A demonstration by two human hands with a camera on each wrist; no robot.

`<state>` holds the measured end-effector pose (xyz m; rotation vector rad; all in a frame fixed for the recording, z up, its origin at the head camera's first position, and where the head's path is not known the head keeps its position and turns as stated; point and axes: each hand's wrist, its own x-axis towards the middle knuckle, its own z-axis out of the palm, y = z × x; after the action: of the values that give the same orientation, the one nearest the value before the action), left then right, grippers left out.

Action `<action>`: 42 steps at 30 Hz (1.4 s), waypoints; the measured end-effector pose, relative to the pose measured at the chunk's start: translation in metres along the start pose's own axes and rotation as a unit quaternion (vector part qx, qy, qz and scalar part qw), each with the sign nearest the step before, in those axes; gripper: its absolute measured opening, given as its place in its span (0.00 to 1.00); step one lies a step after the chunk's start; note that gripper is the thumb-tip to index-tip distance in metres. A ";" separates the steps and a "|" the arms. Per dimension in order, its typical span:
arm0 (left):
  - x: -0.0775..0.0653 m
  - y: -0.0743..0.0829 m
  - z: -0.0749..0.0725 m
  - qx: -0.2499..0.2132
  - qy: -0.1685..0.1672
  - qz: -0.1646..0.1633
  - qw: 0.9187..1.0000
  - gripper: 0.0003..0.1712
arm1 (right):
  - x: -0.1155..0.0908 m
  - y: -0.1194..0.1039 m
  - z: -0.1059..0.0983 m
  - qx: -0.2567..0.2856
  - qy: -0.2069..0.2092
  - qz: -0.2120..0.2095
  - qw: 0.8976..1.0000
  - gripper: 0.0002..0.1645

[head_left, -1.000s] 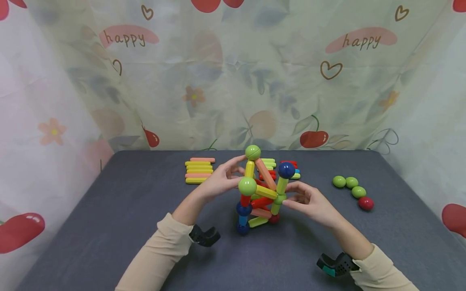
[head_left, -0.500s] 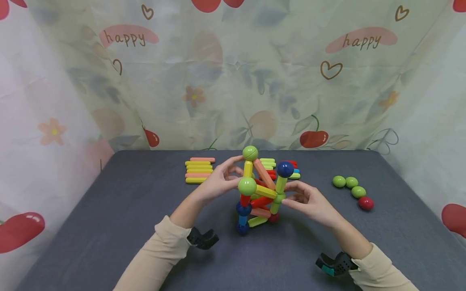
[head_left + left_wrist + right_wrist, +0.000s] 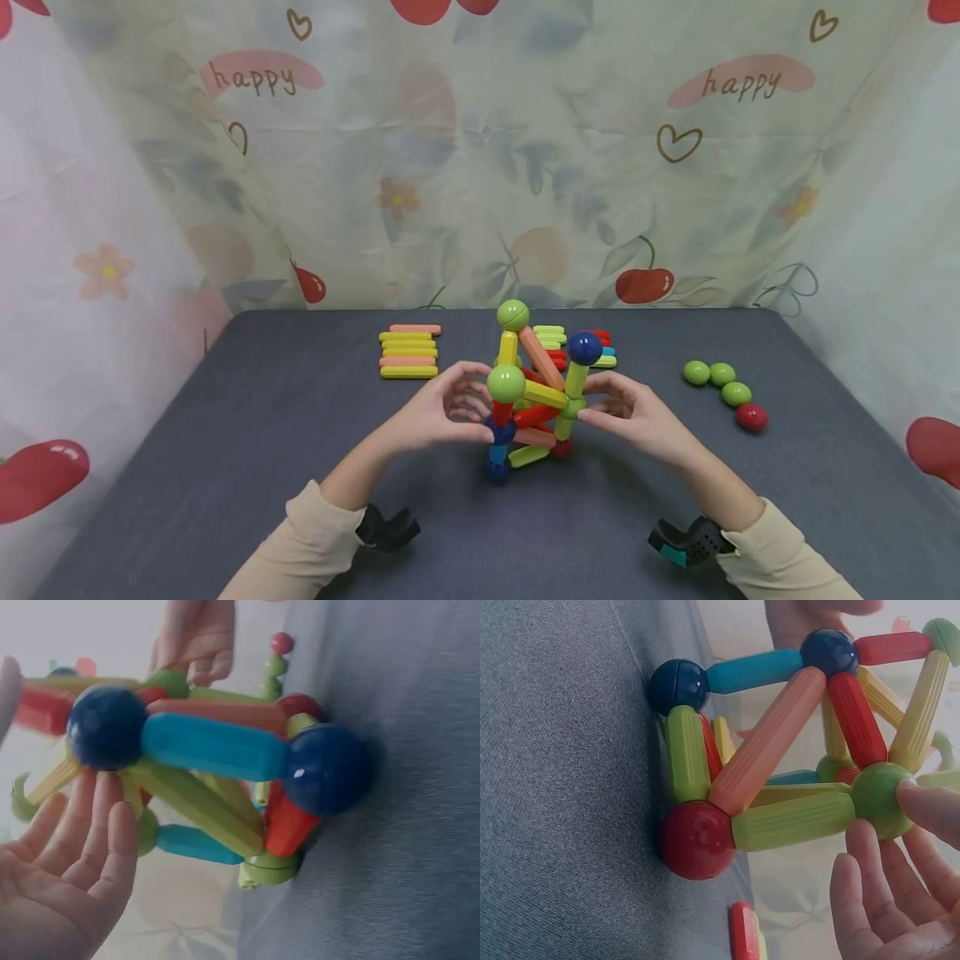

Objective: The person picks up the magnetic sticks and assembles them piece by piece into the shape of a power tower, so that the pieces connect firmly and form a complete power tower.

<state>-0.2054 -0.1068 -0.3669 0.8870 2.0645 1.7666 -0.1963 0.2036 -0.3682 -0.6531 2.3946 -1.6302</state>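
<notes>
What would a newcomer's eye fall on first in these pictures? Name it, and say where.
Probably the colourful stick-and-ball structure, standing mid-table between the left hand and the right hand. Next, perhaps, the three loose green balls and one red ball on the right of the table. Behind hangs a cloth printed with cherries and "happy".

One structure and four loose balls show.
</notes>
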 end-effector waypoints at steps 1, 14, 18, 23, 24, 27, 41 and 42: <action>-0.002 0.000 0.002 0.016 0.004 0.001 1.000 0.43 | 0.000 0.000 0.000 0.004 -0.002 0.001 1.000 0.23; -0.023 0.004 0.010 0.135 0.128 -0.019 0.982 0.27 | 0.010 0.001 0.008 0.019 -0.077 -0.030 0.996 0.21; -0.027 -0.002 -0.002 0.101 0.129 -0.035 0.986 0.25 | 0.018 0.009 -0.006 -0.015 -0.063 -0.026 0.998 0.19; -0.028 -0.007 -0.016 0.070 0.126 -0.035 0.989 0.25 | 0.034 0.026 -0.032 -0.080 0.026 0.042 0.996 0.22; -0.028 -0.008 -0.018 0.068 0.125 -0.032 0.989 0.24 | 0.037 0.030 -0.037 -0.091 0.042 0.055 0.993 0.22; -0.027 -0.011 -0.022 0.060 0.125 -0.029 0.990 0.24 | 0.046 0.042 -0.047 -0.127 0.081 0.085 0.985 0.22; -0.017 -0.016 -0.025 0.049 0.110 -0.039 0.992 0.23 | 0.074 0.072 -0.048 -0.246 0.100 0.098 0.959 0.19; -0.016 -0.017 -0.025 0.049 0.109 -0.037 0.992 0.23 | 0.074 0.072 -0.047 -0.259 0.102 0.096 0.956 0.18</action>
<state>-0.2114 -0.1374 -0.3808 0.6580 2.3062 1.8047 -0.2989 0.2321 -0.4080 -0.3115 2.9591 -1.0355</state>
